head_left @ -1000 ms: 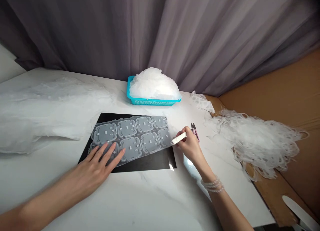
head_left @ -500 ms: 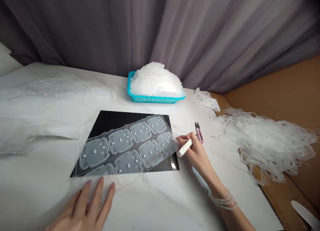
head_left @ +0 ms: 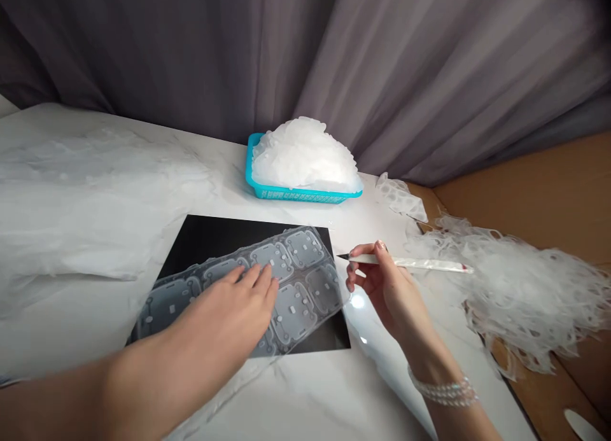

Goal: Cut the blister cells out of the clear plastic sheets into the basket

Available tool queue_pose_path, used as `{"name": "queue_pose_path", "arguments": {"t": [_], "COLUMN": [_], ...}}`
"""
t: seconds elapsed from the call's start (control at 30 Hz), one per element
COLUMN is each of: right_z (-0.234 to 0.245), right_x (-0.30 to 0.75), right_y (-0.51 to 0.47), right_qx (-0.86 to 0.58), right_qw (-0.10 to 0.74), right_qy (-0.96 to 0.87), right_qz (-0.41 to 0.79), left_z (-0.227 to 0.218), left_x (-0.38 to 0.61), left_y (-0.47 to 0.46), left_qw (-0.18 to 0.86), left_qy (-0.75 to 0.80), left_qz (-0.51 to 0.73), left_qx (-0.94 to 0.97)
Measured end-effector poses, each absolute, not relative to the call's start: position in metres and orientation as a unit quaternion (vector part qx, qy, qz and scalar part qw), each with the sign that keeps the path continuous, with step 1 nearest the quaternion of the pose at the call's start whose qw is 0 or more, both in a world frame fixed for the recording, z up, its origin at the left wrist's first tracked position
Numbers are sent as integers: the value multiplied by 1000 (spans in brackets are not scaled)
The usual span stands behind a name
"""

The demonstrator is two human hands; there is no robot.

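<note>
My left hand lies flat on a translucent silicone sheet with its fingers slightly apart. The sheet has rows of moulded rounded-square cells and rests on a black mat. My right hand hangs just off the sheet's right edge, pinching a slim white craft knife. Its pointed steel blade faces left, close to the sheet's upper right corner but apart from it. A beaded bracelet circles my right wrist.
A turquoise plastic basket heaped with white scraps stands behind the mat. A tangled pile of translucent trimmings lies to the right, partly over brown cardboard. Crumpled translucent sheeting covers the left of the marble-patterned table. Grey curtains hang behind.
My left hand has returned from the table's near side onto the sheet. My right hand has turned the knife, so its blade now points left and its long handle shows.
</note>
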State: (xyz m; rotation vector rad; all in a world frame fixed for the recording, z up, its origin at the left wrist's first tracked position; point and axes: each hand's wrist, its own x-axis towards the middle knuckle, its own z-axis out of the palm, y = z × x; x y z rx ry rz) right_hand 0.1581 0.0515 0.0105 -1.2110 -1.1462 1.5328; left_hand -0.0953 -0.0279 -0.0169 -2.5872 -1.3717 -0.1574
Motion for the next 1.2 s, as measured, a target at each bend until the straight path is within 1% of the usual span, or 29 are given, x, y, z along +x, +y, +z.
{"name": "queue_pose_path", "arguments": {"t": [0.1, 0.2, 0.3, 0.43, 0.5, 0.83, 1.03, 1.2], "right_z": [9, 9, 5, -6, -12, -24, -29, -24], "right_x": [150, 146, 141, 132, 127, 100, 103, 106], "right_y": [55, 57, 61, 66, 67, 61, 61, 62], "right_qx": [-450, -446, -464, -518, -538, -573, -565, -576], "right_qw": [425, 421, 412, 420, 414, 416, 399, 418], "right_qy": [-419, -427, -460, -533, -553, -569, -576, -549], "right_qz": [664, 664, 635, 520, 484, 418, 436, 438], "left_z": [-29, -35, -40, -45, -44, -39, -39, -39], "left_x": [-91, -87, -85, -88, -91, -94, -93, -93], "left_y": [-8, 2, 8, 14, 15, 16, 15, 12], "left_qw": [103, 98, 84, 62, 46, 0, 1, 18], "left_qy": [-418, -411, -421, -421, -419, -423, -423, -426], "left_qz": [-36, -44, -55, -66, -71, -69, -58, -53], "left_qx": [-902, -906, -902, -903, -904, -903, -904, -903]}}
